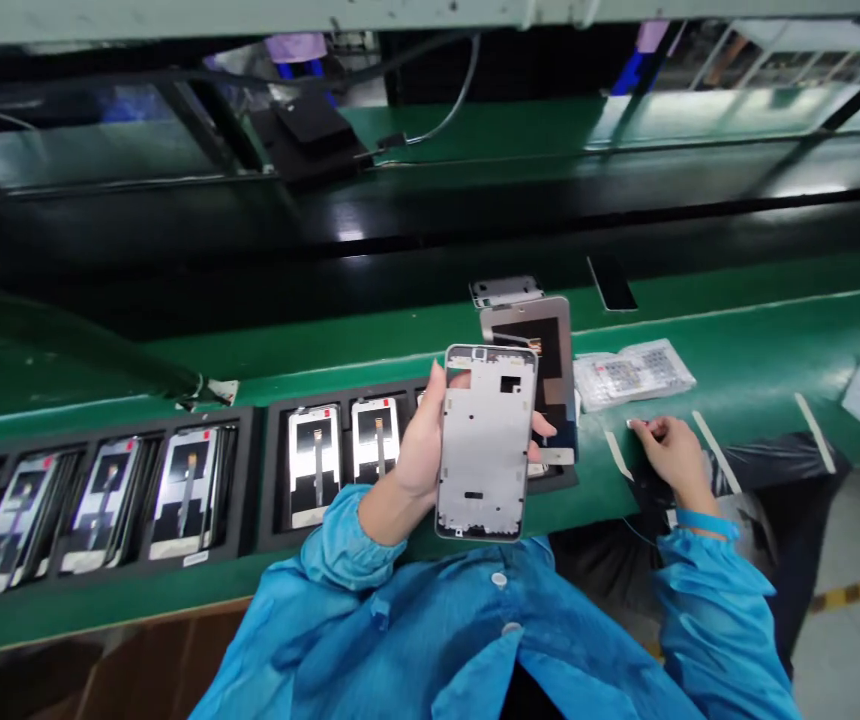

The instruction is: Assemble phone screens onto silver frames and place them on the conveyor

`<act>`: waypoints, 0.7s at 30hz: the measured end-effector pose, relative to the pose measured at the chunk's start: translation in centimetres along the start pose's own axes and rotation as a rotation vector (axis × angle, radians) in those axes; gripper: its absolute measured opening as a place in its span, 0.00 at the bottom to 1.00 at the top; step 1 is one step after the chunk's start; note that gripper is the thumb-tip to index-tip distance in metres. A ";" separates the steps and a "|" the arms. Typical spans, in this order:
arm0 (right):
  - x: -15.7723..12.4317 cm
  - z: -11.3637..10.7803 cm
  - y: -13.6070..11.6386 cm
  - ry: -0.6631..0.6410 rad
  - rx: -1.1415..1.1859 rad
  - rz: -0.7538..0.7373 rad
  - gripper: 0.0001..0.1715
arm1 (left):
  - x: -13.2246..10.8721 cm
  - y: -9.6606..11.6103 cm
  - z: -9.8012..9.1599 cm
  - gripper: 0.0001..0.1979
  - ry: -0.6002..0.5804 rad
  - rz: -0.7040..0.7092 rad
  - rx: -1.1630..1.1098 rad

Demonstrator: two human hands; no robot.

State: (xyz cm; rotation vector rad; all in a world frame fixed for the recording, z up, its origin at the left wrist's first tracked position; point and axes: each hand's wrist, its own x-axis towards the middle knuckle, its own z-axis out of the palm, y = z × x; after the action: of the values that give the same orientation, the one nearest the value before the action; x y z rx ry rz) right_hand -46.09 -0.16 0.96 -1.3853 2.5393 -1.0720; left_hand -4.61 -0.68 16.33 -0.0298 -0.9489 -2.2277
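Note:
My left hand [419, 450] is wrapped round a silver phone frame [482, 440], holding it up with its cut-outs and small holes facing me. Behind that frame, a phone screen assembly [563, 350] with a dark panel lies partly covered. My right hand [670, 455] is closed in a pinch over the bench's front edge. A small white piece [631, 424], too small to identify, shows at its fingertips. Beside these fingers a pale tape strip [618, 455] is stuck to the bench. A blue band [706, 522] circles my right wrist.
Black trays [250, 480] of upright screen assemblies [184, 485] line the left side. Plastic-wrapped small parts [632, 372] lie right of the frame. Farther back are a dark phone panel [613, 283] and another phone frame [506, 290]. Black plastic [775, 465] hangs at the bench edge.

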 end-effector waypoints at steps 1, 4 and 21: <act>-0.2 0.3 -0.1 0.051 -0.036 0.007 0.35 | -0.2 0.0 0.0 0.40 -0.023 -0.004 -0.017; -1.0 1.2 -0.6 0.196 -0.083 0.043 0.35 | -1.1 0.1 0.5 0.39 -0.086 0.001 -0.050; -12.9 -1.2 -23.6 -0.643 1.198 -0.354 0.25 | -0.9 0.2 -1.4 0.46 -0.018 0.222 0.115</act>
State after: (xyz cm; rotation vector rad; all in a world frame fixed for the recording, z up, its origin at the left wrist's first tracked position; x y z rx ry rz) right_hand -21.83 1.91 12.54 -1.3900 0.8755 -1.4560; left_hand -3.44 -1.16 15.17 -0.0981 -1.0300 -1.9701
